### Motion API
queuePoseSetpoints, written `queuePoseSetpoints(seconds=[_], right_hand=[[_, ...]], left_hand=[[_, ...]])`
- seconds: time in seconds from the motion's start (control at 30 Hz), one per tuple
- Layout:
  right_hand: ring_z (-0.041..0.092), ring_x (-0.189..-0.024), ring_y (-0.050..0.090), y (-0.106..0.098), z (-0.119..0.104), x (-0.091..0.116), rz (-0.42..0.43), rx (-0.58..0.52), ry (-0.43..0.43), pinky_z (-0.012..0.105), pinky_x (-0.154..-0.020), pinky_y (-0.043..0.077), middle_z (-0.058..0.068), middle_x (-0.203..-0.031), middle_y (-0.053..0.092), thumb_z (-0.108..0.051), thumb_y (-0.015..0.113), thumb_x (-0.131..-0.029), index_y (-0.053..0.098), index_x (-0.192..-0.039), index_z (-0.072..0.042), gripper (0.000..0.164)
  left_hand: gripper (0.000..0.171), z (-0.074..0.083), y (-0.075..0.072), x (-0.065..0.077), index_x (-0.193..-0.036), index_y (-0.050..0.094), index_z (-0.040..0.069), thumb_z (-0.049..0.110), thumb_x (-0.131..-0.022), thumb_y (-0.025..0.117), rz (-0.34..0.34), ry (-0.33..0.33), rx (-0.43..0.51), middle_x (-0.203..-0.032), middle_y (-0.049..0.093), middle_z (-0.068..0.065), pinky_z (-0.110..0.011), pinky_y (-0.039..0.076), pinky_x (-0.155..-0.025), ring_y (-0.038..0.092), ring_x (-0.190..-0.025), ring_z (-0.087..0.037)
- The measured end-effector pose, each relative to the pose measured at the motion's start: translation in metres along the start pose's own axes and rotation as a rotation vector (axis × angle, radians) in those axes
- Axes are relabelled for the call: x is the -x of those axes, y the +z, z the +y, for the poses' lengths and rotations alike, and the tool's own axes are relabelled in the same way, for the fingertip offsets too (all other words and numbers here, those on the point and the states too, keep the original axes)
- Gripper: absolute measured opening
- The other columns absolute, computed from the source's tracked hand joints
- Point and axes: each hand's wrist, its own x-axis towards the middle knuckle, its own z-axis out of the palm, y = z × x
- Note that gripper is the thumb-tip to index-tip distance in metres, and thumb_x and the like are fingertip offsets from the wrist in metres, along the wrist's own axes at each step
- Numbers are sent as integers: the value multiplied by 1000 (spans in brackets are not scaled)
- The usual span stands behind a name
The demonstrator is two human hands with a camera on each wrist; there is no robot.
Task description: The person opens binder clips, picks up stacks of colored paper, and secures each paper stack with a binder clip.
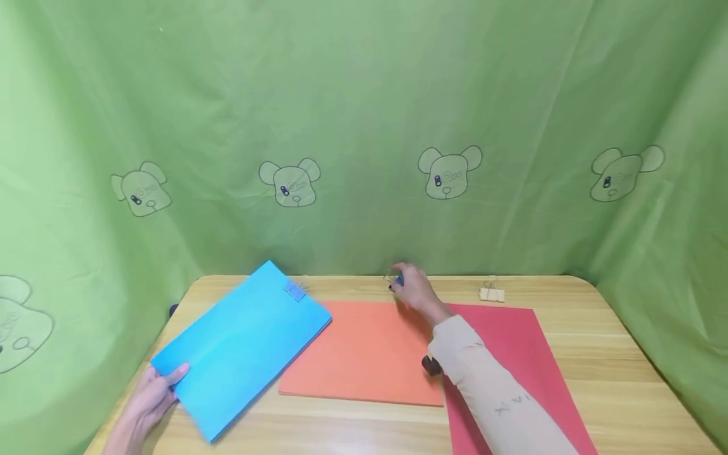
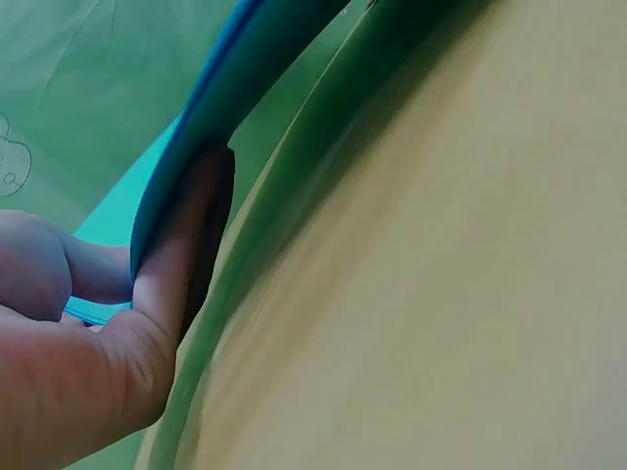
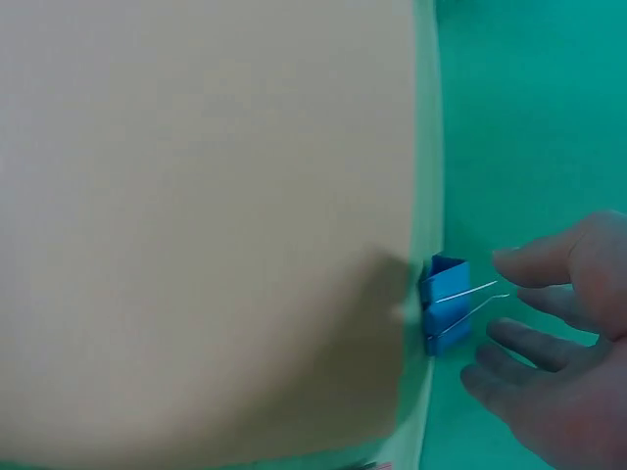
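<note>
My left hand (image 1: 152,395) pinches the lower left corner of a stack of blue paper (image 1: 241,351), thumb on top and fingers beneath. The stack is held tilted, overlapping the orange paper; in the left wrist view the blue paper (image 2: 181,186) bends between thumb and fingers. A blue binder clip (image 1: 295,291) sits on its upper right edge. At the table's far edge my right hand (image 1: 418,292) reaches to another blue binder clip (image 1: 398,280). In the right wrist view, the fingers spread around this clip's (image 3: 448,305) wire handles, with a gap visible.
Orange paper (image 1: 358,354) lies mid-table, and red paper (image 1: 512,341) lies right of it, partly under my right sleeve (image 1: 483,379). A whitish binder clip (image 1: 491,294) stands near the far edge. A green curtain (image 1: 352,95) hangs behind the wooden table (image 1: 614,366).
</note>
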Motion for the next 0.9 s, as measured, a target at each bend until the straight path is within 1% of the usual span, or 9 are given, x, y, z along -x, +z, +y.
queuePoseSetpoints(seconds=[0.1, 0.2, 0.3, 0.37, 0.5, 0.67, 0.77, 0.83, 0.9], right_hand=[[29, -95, 59, 6, 6, -4, 3, 48, -7, 40, -83, 54, 24, -122, 60, 2, 65, -95, 51, -145, 4, 51], [36, -111, 57, 10, 12, -7, -9, 93, -22, 48, -96, 52, 27, -131, 56, 0, 64, -96, 46, -148, 3, 55], [40, -122, 55, 14, 13, -8, -20, 129, -50, 52, -102, 48, 29, -138, 53, 1, 63, -97, 42, -152, 1, 59], [41, -126, 54, 15, 12, -9, -23, 145, -63, 53, -104, 48, 28, -139, 53, 2, 62, -97, 41, -153, -2, 60], [43, -128, 53, 15, 9, -11, -28, 172, -75, 54, -104, 48, 28, -138, 54, 6, 60, -96, 44, -152, -4, 59], [41, -125, 55, 13, 7, -11, -42, 201, -59, 52, -103, 48, 26, -135, 57, 13, 55, -91, 47, -151, -3, 62], [40, -123, 57, 11, 7, -10, -39, 236, -59, 51, -102, 50, 23, -134, 61, 16, 58, -89, 49, -149, -3, 64], [39, -120, 60, 9, 8, -9, -27, 268, -68, 51, -99, 52, 22, -131, 64, 13, 61, -90, 51, -148, -3, 61], [37, -114, 64, 8, 8, -9, -13, 301, -87, 50, -95, 54, 20, -124, 67, 9, 61, -94, 54, -145, -3, 53]], left_hand=[[63, -2, -7, 3, -151, 9, -13, 3, -106, 50, 17, -5, 18, -113, 56, 6, -29, 54, -95, 62, -100, -3], [57, -2, -11, 6, -148, 13, -10, 5, -107, 49, 22, -17, 20, -115, 54, 5, -27, 53, -94, 60, -101, -2], [59, -4, -14, 8, -149, 9, -9, 5, -107, 48, 24, -16, 31, -120, 49, 2, -27, 52, -96, 59, -102, -2], [66, -4, -15, 10, -152, 3, -9, 4, -107, 48, 20, -14, 47, -126, 46, -1, -27, 51, -97, 59, -102, 0], [71, -3, -17, 11, -154, -4, -8, 4, -106, 48, 44, -19, 90, -135, 38, -6, -24, 50, -99, 58, -102, 2], [54, 0, -18, 13, -148, 0, 1, 7, -109, 39, 89, -68, 140, -140, 21, -5, -19, 44, -101, 49, -105, 5], [44, 2, -19, 14, -142, 7, 6, 8, -110, 37, 128, -103, 159, -136, 23, -2, -17, 42, -102, 45, -107, 4], [44, 3, -19, 14, -143, 8, 8, 8, -110, 37, 140, -121, 176, -135, 25, -1, -18, 42, -104, 43, -110, 3], [46, 4, -18, 14, -144, 5, 8, 9, -110, 36, 146, -131, 184, -136, 24, -1, -18, 41, -105, 40, -114, 0]])
